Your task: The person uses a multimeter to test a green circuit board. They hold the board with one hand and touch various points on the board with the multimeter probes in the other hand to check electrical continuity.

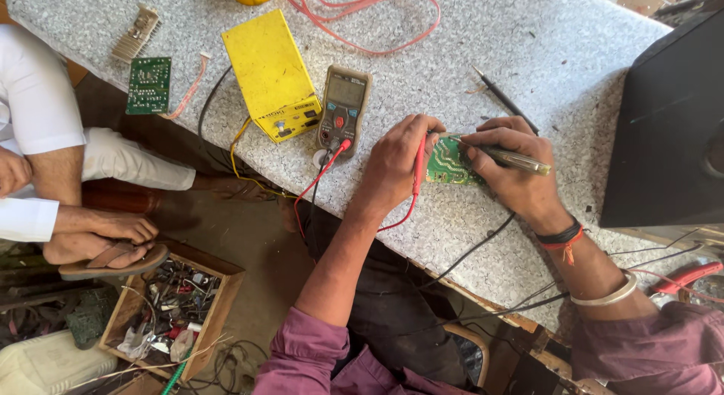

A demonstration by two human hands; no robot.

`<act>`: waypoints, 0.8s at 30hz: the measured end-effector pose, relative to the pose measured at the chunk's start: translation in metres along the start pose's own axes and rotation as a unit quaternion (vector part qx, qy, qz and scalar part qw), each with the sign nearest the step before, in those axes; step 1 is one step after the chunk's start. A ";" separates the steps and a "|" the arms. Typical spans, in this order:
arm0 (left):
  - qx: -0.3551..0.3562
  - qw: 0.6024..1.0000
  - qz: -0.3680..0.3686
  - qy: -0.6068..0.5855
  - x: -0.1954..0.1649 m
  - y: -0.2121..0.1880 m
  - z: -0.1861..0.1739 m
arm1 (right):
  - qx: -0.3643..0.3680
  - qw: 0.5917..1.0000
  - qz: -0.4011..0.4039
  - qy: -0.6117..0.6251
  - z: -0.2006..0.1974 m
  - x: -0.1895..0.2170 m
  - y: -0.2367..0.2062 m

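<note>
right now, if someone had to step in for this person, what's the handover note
Left hand: holds the red test probe down on the small green circuit board.
Right hand: holds a pen-shaped tool, tip on the same board.
Board lies on the speckled worktop. The red lead runs to the multimeter beside the yellow box; a black probe lies loose behind the hands.
Done: meter leads plugged in, both tips on the board.
Left: cannot tell; the meter display is unreadable.
</note>
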State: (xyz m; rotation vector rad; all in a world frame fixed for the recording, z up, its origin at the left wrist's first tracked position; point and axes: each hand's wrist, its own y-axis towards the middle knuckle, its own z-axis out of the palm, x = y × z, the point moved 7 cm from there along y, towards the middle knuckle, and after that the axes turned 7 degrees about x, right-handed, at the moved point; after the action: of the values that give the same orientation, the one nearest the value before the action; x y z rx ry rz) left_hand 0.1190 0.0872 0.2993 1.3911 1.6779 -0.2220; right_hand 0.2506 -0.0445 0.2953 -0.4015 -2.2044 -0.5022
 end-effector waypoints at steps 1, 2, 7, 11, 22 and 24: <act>-0.002 1.000 0.003 0.000 -0.001 0.001 0.000 | 0.001 1.000 -0.001 0.000 0.000 0.000 0.001; -0.004 1.000 0.009 0.001 -0.002 0.001 0.001 | 0.000 1.000 -0.003 0.000 -0.001 0.000 0.001; -0.002 1.000 -0.001 -0.006 -0.004 0.003 0.003 | 0.005 0.998 -0.059 0.016 -0.006 0.005 0.000; -0.003 1.000 -0.001 -0.007 -0.008 0.005 0.004 | 0.013 0.999 -0.027 0.038 -0.008 0.003 0.000; 0.005 1.000 -0.008 -0.007 -0.013 0.007 0.001 | 0.003 1.000 -0.014 0.025 -0.010 0.006 0.001; 0.008 1.000 -0.013 -0.006 -0.012 0.007 0.000 | -0.003 0.999 -0.022 0.023 -0.010 0.007 0.002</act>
State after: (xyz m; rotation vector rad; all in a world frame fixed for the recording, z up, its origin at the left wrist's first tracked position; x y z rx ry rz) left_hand 0.1242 0.0817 0.3109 1.3775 1.6884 -0.2581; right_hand 0.2537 -0.0468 0.3074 -0.3421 -2.1712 -0.5363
